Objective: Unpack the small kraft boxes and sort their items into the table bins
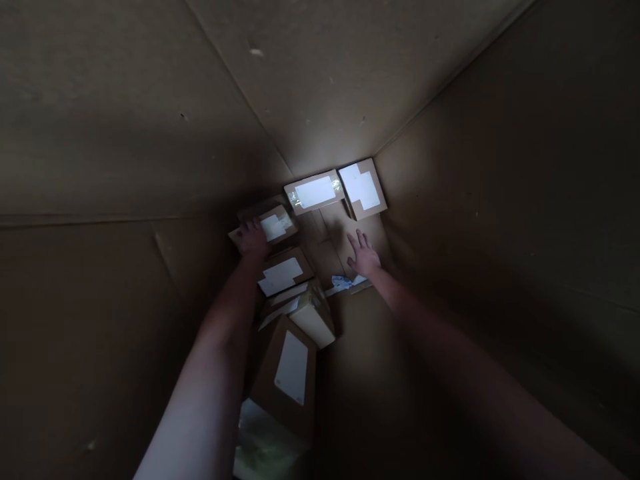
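My left hand (253, 238) lies over the left end of a small brown cardboard box (289, 225) with a white label, its fingers curled onto the cardboard. That box leans beside the left wall. My right hand (364, 255) is held out with its fingers spread, and nothing is in it. Beneath and around it is the cardboard floor (327, 257). Near its wrist lie a crumpled blue-and-white scrap (341, 282) and some white paper (359, 280). Just below my left hand sits another labelled box (300, 260), partly behind my forearm.
High cardboard walls (500, 220) close in on the sides. Against the far wall stand a taped, labelled box (315, 192) and a squarer labelled box (364, 189). Nearer, a tilted box (313, 317) and a larger box (287, 367) line the left side. Lighting is dim.
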A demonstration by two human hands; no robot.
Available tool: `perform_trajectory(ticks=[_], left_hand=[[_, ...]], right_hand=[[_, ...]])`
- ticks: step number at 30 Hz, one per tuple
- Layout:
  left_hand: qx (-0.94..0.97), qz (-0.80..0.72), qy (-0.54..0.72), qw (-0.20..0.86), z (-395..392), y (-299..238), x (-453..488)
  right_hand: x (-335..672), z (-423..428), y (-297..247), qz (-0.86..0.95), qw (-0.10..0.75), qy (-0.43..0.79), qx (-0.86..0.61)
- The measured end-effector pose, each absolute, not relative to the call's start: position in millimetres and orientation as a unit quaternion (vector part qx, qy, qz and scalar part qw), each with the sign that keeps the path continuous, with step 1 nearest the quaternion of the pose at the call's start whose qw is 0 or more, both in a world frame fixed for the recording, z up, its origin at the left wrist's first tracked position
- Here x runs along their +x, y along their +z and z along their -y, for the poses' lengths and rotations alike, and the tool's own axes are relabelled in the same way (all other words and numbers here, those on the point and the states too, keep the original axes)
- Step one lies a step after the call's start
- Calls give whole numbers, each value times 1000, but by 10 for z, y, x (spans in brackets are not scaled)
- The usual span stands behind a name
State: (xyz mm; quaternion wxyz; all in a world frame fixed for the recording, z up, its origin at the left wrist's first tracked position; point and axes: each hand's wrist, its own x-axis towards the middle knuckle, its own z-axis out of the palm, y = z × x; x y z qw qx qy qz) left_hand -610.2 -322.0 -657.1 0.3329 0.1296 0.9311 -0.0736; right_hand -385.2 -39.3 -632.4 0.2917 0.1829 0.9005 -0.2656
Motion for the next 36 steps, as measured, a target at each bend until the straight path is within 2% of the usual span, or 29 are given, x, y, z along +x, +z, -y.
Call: perform_trajectory(ticks=[7,13,17,25,36], left_hand=[[204,-919,-61,331,3147,-6120,-5715],[253,-909,-10,332,2924,-5462,-5573],[276,-902,10,332,2718,-4916,-5445],[279,-915,81,279,2640,-3629,-5114],[316,-930,134,131,3221,-1336,-4436]], right_hand=[[-4177,548,-6215,-904,298,-279,126],[-4533,1012,-5679,-914,271,-300,32],[-4770,1082,-5221,-933,240,-266,35],[-4627,894,-3819,-934,269,-229,45],[-3878,1320,-1580,-961,175,-210,26]])
